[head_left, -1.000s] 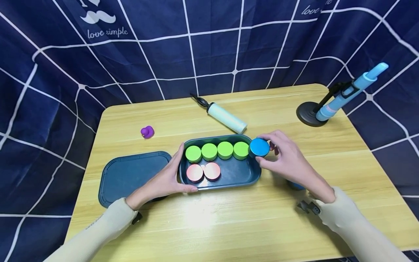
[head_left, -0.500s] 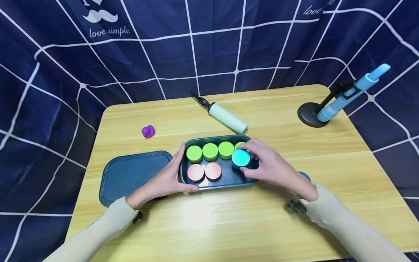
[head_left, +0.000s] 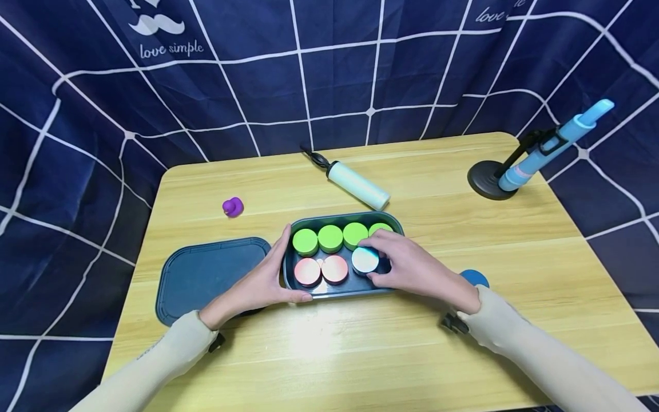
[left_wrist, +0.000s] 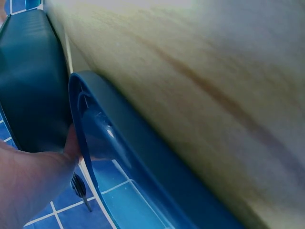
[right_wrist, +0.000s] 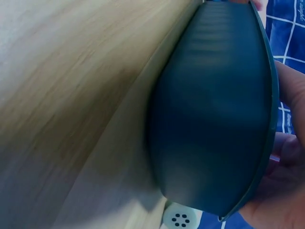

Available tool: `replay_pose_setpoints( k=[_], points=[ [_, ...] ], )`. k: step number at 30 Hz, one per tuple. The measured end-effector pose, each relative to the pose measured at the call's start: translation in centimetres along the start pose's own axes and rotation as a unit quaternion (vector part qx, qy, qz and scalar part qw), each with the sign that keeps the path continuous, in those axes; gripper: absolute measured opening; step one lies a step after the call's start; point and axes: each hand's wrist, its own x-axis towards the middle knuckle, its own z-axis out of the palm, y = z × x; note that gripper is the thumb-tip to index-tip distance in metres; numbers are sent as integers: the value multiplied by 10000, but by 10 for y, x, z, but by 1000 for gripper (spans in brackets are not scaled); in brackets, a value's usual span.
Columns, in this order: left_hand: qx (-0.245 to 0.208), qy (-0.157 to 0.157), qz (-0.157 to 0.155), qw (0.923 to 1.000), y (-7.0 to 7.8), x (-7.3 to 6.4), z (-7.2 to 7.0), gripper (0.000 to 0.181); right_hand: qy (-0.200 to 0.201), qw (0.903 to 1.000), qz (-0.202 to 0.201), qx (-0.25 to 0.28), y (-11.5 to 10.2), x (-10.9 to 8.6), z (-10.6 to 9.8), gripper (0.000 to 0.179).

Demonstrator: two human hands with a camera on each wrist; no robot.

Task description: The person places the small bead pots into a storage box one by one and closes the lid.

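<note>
Pinched between thumb and curled fingers of the right hand (head_left: 407, 263), closed only as far as its width allows: a squat blue cylinder (head_left: 365, 260), top whitened by glare. Held roughly upright inside the oblong dark-blue box (head_left: 337, 221), just left of the right palm, close beside the nearer of two pink-topped cylinders (head_left: 334, 268) and on the person's side of four green cylinders (head_left: 330, 238). Cannot tell about contact with the box floor; hidden from both wrist views.

Around the box's left end, the left hand (head_left: 262, 283): widely spread, thumb along the near rim, fingers along the end wall, in a steadying grip.

Under the left forearm, a matching lid (head_left: 206, 274); beyond the left hand, a purple toy duck (head_left: 233, 207); beyond both hands, a hand pump (head_left: 357, 186); beside the right wrist, a second blue cylinder (head_left: 474, 278).

Probably light, stiff and hardly fragile, with a smooth, perhaps slippery top. Best taken by opposite points of the side wall, thumb nearest the person, rather than by the flat face. Little finger room toward the pink neighbour. Box likely rigid but light enough to slide, so best braced at the end wall.
</note>
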Motion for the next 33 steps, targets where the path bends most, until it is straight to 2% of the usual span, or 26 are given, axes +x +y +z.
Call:
replay_pose_setpoints(
  k=[5,13,19,33],
  points=[
    [1,14,37,10000,0,0,0,146,-271,9994,113,-196,-2,2,2,62],
    [-14,-1,27,10000,0,0,0,146,-499,9974,84,-503,-3,5,2,60],
    [0,12,9,10000,0,0,0,146,-496,9968,-99,-617,-1,5,4,58],
    [-5,6,13,10000,-1,0,0,145,-594,9951,-87,-780,-3,7,3,58]
  ],
)
